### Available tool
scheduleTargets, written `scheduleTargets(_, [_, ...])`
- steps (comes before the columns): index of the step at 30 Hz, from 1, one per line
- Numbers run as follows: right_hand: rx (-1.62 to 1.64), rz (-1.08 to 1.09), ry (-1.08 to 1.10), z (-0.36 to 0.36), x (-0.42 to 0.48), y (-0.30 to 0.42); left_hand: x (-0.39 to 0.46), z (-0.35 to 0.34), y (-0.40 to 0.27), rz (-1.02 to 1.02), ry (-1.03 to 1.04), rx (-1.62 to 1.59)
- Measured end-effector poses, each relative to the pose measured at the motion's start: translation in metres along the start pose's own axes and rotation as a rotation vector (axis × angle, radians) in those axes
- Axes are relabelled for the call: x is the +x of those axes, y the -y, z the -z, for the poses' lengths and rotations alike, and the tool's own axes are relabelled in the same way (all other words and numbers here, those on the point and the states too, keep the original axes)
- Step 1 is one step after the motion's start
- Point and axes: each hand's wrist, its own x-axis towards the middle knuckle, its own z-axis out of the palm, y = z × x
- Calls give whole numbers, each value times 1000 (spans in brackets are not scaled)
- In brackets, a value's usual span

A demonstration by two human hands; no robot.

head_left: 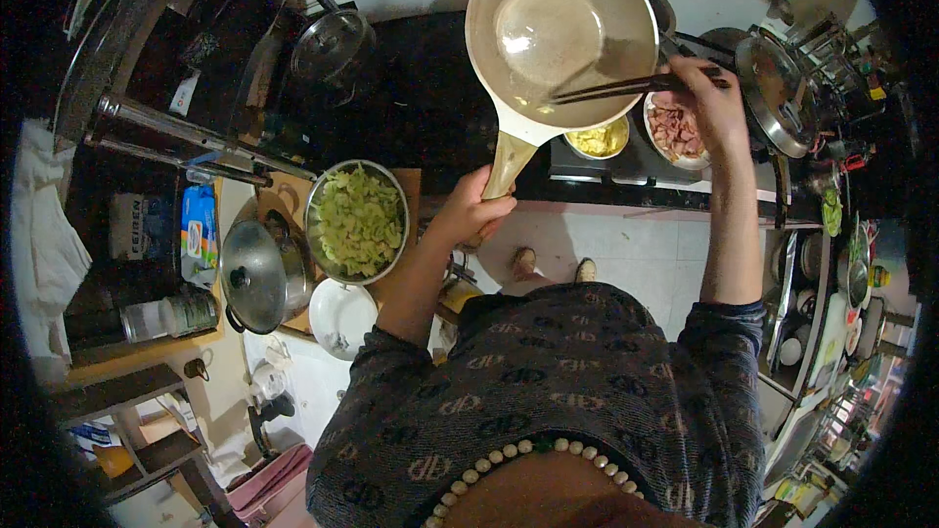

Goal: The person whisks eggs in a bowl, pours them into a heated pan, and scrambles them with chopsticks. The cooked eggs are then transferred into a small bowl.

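Note:
My left hand (475,209) grips the handle of a cream-coloured deep frying pan (484,37), held up tilted so that its inside faces me. A shiny patch shows on the pan's bottom, and a few small yellow bits cling low on its wall. Dark chopsticks (623,88) are in my right hand (708,99), their tips inside the pan near that lower wall. Just below the pan is a bowl of yellow food (598,141), probably beaten or cooked egg. Partly behind my right hand sits a white bowl of sliced pink meat (673,130).
At left, a metal bowl of chopped green vegetable (358,224) stands beside a lidded pot (257,275) and a white bowl (341,315). A glass lid (330,40) lies at the back left. On the right is a lidded steel pan (777,95). Wipes (198,231) sit on a shelf.

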Motion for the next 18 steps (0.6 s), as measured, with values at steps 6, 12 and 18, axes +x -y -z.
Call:
scheduleTargets(6, [205,263,-163,-15,1,8,9,-1,1,-6,-64,105])
scheduleTargets(12, [527,491,-330,-48,17,1,6,-15,-2,45,-41,40])
scheduleTargets(18, [485,395,-235,-68,24,-5,1,-27,-12,50,-65,81])
